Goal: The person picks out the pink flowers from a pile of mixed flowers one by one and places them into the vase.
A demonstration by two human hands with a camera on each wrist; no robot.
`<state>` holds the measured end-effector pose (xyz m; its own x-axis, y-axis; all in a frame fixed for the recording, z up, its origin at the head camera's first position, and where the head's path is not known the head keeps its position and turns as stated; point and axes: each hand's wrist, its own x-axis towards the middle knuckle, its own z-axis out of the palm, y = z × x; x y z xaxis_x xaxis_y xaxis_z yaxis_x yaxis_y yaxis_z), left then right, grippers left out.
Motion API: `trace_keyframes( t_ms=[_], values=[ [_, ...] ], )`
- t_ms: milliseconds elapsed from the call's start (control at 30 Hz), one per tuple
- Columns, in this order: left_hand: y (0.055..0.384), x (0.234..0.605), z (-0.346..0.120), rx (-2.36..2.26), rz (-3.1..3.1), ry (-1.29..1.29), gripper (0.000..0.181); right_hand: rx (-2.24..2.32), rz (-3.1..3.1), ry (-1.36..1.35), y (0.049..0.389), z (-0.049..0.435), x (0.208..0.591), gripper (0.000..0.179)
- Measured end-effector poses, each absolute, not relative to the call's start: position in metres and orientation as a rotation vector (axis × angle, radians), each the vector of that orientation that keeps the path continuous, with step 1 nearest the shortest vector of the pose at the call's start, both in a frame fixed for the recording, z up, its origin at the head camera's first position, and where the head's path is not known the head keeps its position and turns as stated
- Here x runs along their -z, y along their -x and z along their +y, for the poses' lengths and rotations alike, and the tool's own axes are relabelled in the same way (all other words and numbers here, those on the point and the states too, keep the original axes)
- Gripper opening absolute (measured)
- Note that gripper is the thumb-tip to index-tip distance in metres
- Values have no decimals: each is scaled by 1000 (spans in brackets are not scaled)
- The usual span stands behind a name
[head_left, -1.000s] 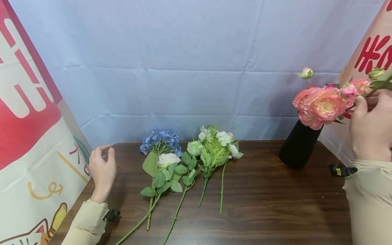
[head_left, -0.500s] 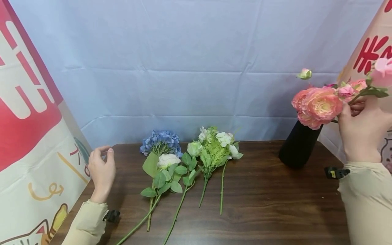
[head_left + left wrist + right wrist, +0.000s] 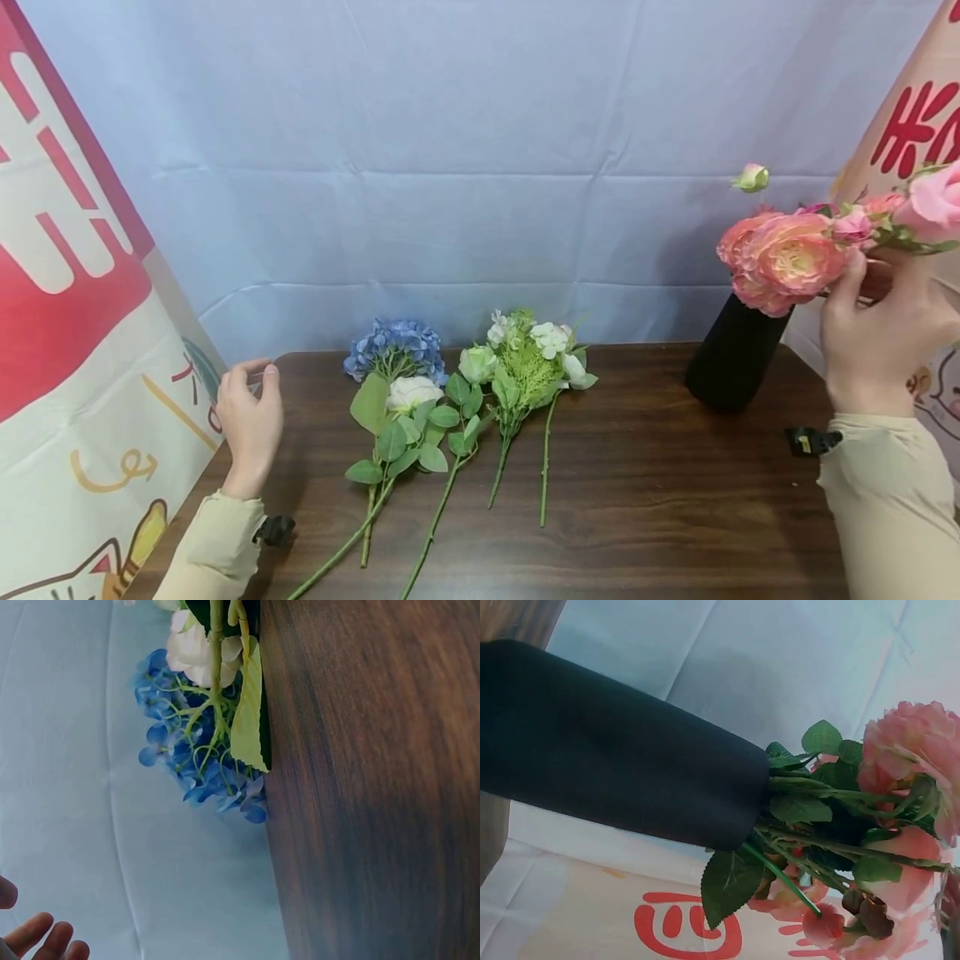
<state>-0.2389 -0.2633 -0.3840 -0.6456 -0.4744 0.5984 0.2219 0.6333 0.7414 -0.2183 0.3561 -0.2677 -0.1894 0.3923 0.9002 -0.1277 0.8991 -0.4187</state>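
At the far right in the head view, my right hand (image 3: 885, 325) has thumb and fingers curled round the stem of a pink rose (image 3: 933, 200), whose bloom shows just above the hand. It is close beside a black vase (image 3: 731, 358) standing on the table with coral-pink flowers (image 3: 791, 258) spreading from its mouth. The right wrist view shows the vase (image 3: 622, 742) side-on, green stems and leaves (image 3: 802, 806) coming out of its opening. My left hand (image 3: 251, 417) stays at the table's left edge, fingers loosely bent, holding nothing; its fingertips (image 3: 56, 941) appear low in the left wrist view.
On the brown table (image 3: 675, 500) lie a blue hydrangea (image 3: 395, 348), a white rose (image 3: 412, 392), a pale green rose (image 3: 477, 364) and a green-and-white spray (image 3: 525, 367). A pale blue cloth (image 3: 465, 167) hangs behind. Printed cloths flank both sides.
My right hand has moved left and slightly down by the vase, and the pink rose bloom has come into view above it. My left hand and the flowers on the table have stayed put.
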Motion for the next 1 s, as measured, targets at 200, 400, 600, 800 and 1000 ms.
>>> trace_keyframes(
  t_ms=[200, 400, 600, 800, 1000],
  values=[
    [239, 382, -264, 1053, -2014, -211, 28, -343, -1762, 232, 217, 357, 268, 45],
    [239, 380, -266, 1043, -2009, -201, 29, -386, -1827, 206, 224, 362, 272, 45],
    [239, 379, -266, 1040, -2007, -198, 29, -419, -1766, 213, 230, 362, 284, 40],
    [238, 380, -267, 1039, -2007, -209, 29, -430, -1781, 280, 229, 360, 290, 43],
    [238, 380, -266, 1052, -2008, -203, 30, -401, -1843, 247, 231, 364, 290, 45]
  ],
)
